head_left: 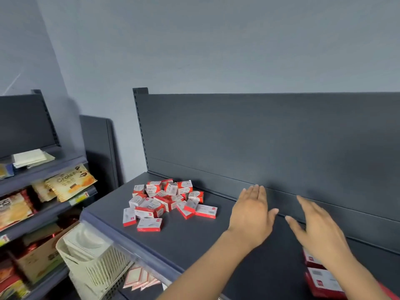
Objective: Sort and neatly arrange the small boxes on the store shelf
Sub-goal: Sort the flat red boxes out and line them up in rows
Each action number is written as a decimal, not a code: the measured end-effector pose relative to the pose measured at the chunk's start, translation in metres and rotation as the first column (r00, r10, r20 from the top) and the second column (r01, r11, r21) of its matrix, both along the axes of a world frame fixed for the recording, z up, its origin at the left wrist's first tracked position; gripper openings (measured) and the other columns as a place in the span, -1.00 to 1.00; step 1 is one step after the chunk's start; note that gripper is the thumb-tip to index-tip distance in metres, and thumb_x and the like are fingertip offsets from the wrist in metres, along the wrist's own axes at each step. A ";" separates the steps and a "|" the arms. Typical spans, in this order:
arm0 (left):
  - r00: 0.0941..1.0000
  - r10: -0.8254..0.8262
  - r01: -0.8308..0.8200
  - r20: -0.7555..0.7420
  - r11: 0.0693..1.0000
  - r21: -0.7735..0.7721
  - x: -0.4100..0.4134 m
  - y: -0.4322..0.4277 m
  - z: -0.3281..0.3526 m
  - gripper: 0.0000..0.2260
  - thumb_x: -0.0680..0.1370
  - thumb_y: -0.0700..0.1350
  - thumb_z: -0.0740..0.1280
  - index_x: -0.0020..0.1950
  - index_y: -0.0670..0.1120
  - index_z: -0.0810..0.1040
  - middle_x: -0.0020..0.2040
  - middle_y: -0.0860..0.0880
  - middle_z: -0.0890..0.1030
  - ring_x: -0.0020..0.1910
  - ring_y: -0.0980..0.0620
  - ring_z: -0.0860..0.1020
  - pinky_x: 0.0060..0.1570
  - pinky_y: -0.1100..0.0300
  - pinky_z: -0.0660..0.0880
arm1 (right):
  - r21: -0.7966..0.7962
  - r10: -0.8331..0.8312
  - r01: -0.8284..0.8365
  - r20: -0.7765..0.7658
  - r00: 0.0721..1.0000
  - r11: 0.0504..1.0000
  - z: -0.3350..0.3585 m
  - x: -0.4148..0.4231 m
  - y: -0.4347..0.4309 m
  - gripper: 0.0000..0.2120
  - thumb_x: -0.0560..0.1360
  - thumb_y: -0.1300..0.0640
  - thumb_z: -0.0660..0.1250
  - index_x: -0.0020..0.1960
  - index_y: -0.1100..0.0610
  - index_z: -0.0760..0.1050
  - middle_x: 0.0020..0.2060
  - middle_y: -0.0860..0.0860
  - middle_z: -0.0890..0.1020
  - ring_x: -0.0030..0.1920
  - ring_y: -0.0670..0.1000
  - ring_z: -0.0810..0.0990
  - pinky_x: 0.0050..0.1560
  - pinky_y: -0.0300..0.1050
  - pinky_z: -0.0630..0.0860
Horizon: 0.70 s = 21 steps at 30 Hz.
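A grey wall (194, 40) filled the top of the view. Below it stood the dark back panel (259, 137) of a store unit, w/ a slotted upright at its left edge. The dark shelf (194, 241) ran from that panel toward the camera, front edge trimmed by a pale price strip.

To the left sat a neighbouring rack (43, 167) stocked w/ snack packs, incl. a yellow croissant bag (71, 182) leaning out over its ledge. A cream slotted basket (93, 263) hung below the shelf's front-left corner.

The small boxes (166, 200), red and white, lay in a loose heap on the shelf's left part near the back panel, some stacked, some tilted, a few flat at the heap's front edge.

Both bare forearms reached in from bottom right. The left hand (252, 215) was palm down over the shelf mid-section, fingers straight and close together, thumb out, gripping nothing. The right hand (318, 230) lay just beside it, fingers also straight, thumb spread toward the left one. Couldn't tell whether either touched the shelf.

A couple more boxes (324, 280) sat at the shelf's right end, partly hidden under the right forearm.
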<state>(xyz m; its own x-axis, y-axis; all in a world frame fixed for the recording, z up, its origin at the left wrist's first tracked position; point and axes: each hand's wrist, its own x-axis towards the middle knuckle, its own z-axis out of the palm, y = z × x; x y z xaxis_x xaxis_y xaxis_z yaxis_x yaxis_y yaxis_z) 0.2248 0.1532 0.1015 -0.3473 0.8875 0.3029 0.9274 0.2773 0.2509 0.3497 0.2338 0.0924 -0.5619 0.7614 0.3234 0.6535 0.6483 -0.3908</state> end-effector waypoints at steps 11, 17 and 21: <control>0.993 0.082 -0.080 0.089 0.996 -0.033 -0.212 -0.097 -0.032 -0.51 0.59 0.01 0.19 0.47 -0.14 0.20 0.44 -0.09 0.33 0.43 -0.04 0.27 0.38 0.15 0.26 | -0.099 0.187 -0.182 0.053 0.981 0.978 -0.025 -0.213 -0.090 -0.55 0.52 -0.03 0.25 0.36 0.07 0.30 0.28 -0.02 0.47 0.28 -0.01 0.42 0.19 -0.16 0.40; 0.975 0.183 -0.154 0.123 0.965 -0.213 -0.275 -0.134 -0.058 -0.74 0.50 0.02 0.30 0.14 -0.06 0.50 0.11 -0.04 0.61 0.05 -0.03 0.56 0.02 0.14 0.51 | -0.361 0.408 -0.341 0.128 0.904 0.868 -0.064 -0.272 -0.133 -0.52 0.37 -0.16 0.41 0.16 0.03 0.36 0.11 -0.05 0.48 0.11 -0.06 0.44 0.01 -0.20 0.42; 0.974 0.198 -0.158 0.109 0.941 -0.299 -0.290 -0.150 -0.070 -0.81 0.51 -0.11 0.23 0.08 -0.12 0.52 0.06 -0.07 0.59 0.01 -0.04 0.55 -0.09 0.22 0.42 | -0.482 0.426 -0.347 0.061 0.903 0.805 -0.084 -0.291 -0.144 -0.37 0.26 -0.12 0.51 0.19 0.01 0.28 0.16 -0.06 0.47 0.14 -0.05 0.47 0.12 -0.14 0.47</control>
